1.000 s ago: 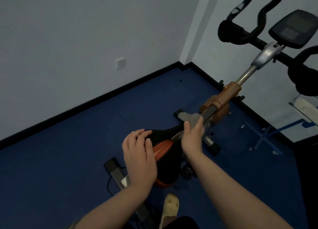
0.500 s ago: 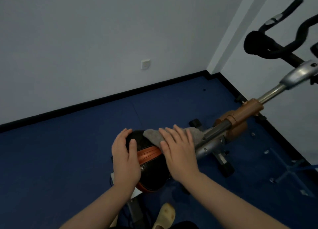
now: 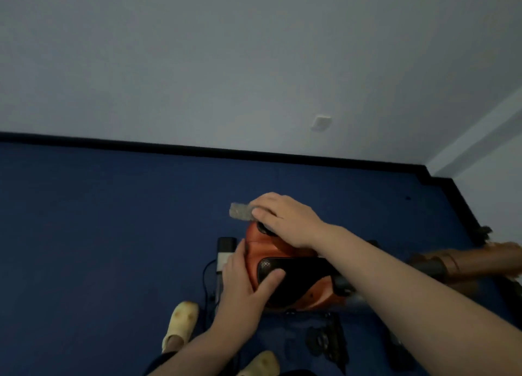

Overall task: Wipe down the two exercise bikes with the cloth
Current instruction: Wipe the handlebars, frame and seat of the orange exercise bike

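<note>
The orange and black bike saddle sits low in the middle of the head view. My left hand grips its near left side, thumb across the black top. My right hand lies over the saddle's far rear end and holds the grey cloth against it; a corner of the cloth sticks out to the left of my fingers. The bike's frame bar runs off to the right, blurred. The second bike is out of view.
Blue carpet spreads to the left up to a black skirting and a white wall with a socket. The bike's rear foot and a cable lie left of the saddle. My pale shoes stand below; a pedal is lower right.
The view has swung left, so the handlebars are gone from sight. My right hand has moved the cloth from the saddle's nose side to its rear end. My left hand stays on the saddle.
</note>
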The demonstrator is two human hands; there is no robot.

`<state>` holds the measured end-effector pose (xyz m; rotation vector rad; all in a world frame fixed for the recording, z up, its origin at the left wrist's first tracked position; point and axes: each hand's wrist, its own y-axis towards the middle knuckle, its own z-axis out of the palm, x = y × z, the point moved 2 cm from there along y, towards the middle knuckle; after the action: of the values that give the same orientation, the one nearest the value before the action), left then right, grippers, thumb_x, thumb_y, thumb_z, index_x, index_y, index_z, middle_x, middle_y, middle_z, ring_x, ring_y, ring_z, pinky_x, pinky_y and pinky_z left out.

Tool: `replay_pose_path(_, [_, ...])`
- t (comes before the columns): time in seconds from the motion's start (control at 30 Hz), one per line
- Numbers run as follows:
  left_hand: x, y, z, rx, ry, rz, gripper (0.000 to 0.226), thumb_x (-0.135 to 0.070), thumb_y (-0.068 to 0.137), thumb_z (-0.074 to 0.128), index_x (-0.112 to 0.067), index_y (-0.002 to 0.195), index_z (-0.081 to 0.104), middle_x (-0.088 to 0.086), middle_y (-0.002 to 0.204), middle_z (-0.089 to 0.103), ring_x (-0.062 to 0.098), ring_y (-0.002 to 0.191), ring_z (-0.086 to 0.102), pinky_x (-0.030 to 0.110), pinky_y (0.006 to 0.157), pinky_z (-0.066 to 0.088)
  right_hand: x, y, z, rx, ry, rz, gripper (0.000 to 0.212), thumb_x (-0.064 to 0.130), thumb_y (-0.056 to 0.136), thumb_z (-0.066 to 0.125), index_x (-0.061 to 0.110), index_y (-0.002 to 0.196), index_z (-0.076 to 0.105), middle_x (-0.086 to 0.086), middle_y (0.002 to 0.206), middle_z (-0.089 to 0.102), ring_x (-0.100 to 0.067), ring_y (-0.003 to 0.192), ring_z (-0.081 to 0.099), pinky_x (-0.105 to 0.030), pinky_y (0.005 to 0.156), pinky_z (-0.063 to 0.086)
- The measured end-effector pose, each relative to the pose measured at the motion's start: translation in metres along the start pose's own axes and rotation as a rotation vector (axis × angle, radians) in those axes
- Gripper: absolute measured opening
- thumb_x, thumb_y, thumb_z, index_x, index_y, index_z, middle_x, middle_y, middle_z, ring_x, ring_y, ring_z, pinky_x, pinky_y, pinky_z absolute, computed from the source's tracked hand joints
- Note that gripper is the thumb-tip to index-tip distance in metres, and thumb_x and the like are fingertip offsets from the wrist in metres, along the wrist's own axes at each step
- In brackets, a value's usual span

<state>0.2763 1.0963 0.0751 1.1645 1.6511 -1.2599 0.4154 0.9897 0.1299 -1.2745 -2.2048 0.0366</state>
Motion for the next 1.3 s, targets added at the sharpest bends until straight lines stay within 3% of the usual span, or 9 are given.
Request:
replay_pose_path(0.2, [0.003, -0.001, -0.007, 0.144, -0.201, -0.110, 0.065, -0.062, 0.058, 0.084, -0.033, 0.112, 0.061, -0.017, 0.104, 0.072, -0.006, 0.095, 0.065, 0.010, 0.077, 0.048, 0.025, 0.001, -0.002, 0.163, -0.260, -0.341, 0.045, 0.056, 0.099, 0.031, 0.038, 0.114, 0.069, 0.022, 0.135, 0.052, -0.008, 0.130, 0.035, -0.036, 0.109, 0.023])
replay_pose_path(0.3, [0.000, 0.004, -0.005, 0.206, -0.264, -0.074, 0.061, -0.036, 0.070, 0.086, -0.029, 0.124, 0.058, -0.012, 0.118, 0.069, -0.001, 0.108, 0.063, 0.015, 0.089, 0.049, 0.034, -0.003, 0.002, 0.278, -0.382, -0.504, 0.041, 0.056, 0.098, 0.037, 0.038, 0.107, 0.073, 0.022, 0.128, 0.058, -0.005, 0.128, 0.037, -0.036, 0.116, 0.011])
replay_pose_path(0.5, [0.002, 0.009, -0.003, 0.266, -0.344, -0.169, 0.042, -0.029, 0.073, 0.085, -0.018, 0.110, 0.071, 0.000, 0.104, 0.075, 0.014, 0.099, 0.070, 0.026, 0.085, 0.055, 0.040, 0.023, -0.009, 0.184, -0.329, -0.213, 0.030, 0.054, 0.089, 0.050, 0.036, 0.088, 0.074, 0.013, 0.095, 0.070, -0.014, 0.095, 0.062, -0.035, 0.076, 0.048])
replay_pose_path(0.67, [0.001, 0.005, 0.001, 0.251, -0.386, -0.154, 0.048, -0.037, 0.070, 0.084, -0.024, 0.114, 0.069, -0.005, 0.108, 0.074, 0.010, 0.103, 0.068, 0.020, 0.084, 0.053, 0.044, -0.001, 0.009, 0.158, -0.481, -0.662, 0.040, 0.047, 0.093, 0.042, 0.029, 0.070, 0.069, 0.015, 0.080, 0.068, -0.007, 0.082, 0.057, -0.035, 0.086, 0.038])
replay_pose_path(0.8, [0.003, 0.005, 0.003, 0.272, -0.420, -0.178, 0.047, -0.041, 0.066, 0.085, -0.021, 0.107, 0.074, 0.004, 0.108, 0.074, 0.020, 0.102, 0.070, 0.034, 0.091, 0.055, 0.022, 0.019, -0.006, 0.011, -0.169, -0.240, 0.034, 0.050, 0.097, 0.044, 0.034, 0.098, 0.073, 0.017, 0.109, 0.067, -0.011, 0.106, 0.057, -0.040, 0.090, 0.045])
replay_pose_path(0.9, [0.006, 0.005, 0.004, 0.260, -0.427, -0.164, 0.050, -0.039, 0.069, 0.084, -0.019, 0.113, 0.071, 0.005, 0.112, 0.073, 0.022, 0.108, 0.067, 0.044, 0.102, 0.049, 0.027, 0.001, 0.010, -0.073, -0.316, -0.416, 0.036, 0.052, 0.094, 0.042, 0.035, 0.091, 0.074, 0.018, 0.106, 0.066, -0.010, 0.106, 0.053, -0.038, 0.096, 0.038])
replay_pose_path(1.0, [0.003, 0.008, 0.002, 0.263, -0.406, -0.134, 0.050, -0.041, 0.067, 0.084, -0.023, 0.112, 0.070, -0.002, 0.109, 0.074, 0.014, 0.105, 0.068, 0.031, 0.093, 0.053, 0.022, -0.004, 0.006, 0.023, -0.297, -0.520, 0.037, 0.055, 0.093, 0.042, 0.036, 0.093, 0.074, 0.020, 0.111, 0.064, -0.003, 0.115, 0.048, -0.033, 0.105, 0.025])
replay_pose_path(1.1, [0.000, 0.008, -0.001, 0.283, -0.330, -0.144, 0.047, -0.049, 0.062, 0.084, -0.027, 0.102, 0.073, -0.006, 0.097, 0.076, 0.008, 0.091, 0.071, 0.018, 0.075, 0.052, 0.017, 0.003, 0.001, -0.111, -0.157, -0.317, 0.030, 0.052, 0.095, 0.049, 0.035, 0.100, 0.073, 0.019, 0.112, 0.066, -0.007, 0.111, 0.052, -0.037, 0.095, 0.039])
replay_pose_path(1.3, [-0.002, 0.011, -0.013, 0.361, -0.125, -0.085, 0.044, -0.066, 0.062, 0.079, -0.044, 0.099, 0.070, -0.018, 0.101, 0.074, 0.000, 0.097, 0.068, 0.016, 0.083, 0.051, 0.024, -0.011, 0.025, -0.349, -0.194, -0.109, 0.035, 0.054, 0.093, 0.045, 0.035, 0.114, 0.067, 0.018, 0.126, 0.058, -0.006, 0.123, 0.045, -0.029, 0.108, 0.027])
